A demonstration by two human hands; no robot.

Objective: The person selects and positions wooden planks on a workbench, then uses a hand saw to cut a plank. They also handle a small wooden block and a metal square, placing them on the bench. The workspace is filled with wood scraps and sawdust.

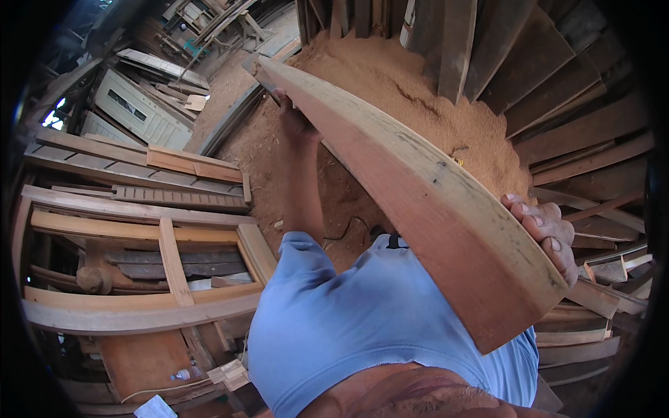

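A long, thick wooden plank point(390, 164) slants across my body from the far left to the near right. One face is reddish, and its long edge is pale with dark specks. My left hand point(296, 120) is closed around its far part from the left side, mostly hidden by the wood. At the near end, my right hand point(547, 233) curls its fingers over the pale edge. The thumb and palm of that hand are out of sight behind the plank. It is held up in front of my blue shirt point(327, 313), above the ground.
A heap of sawdust point(390, 70) covers the ground beyond the plank. Several boards point(516, 63) lean upright along the right and back. On the left lie wooden frames point(104, 216) and stacked lumber, with a pale door panel point(132, 104) behind. A bench-like wooden structure point(251, 28) stands far off.
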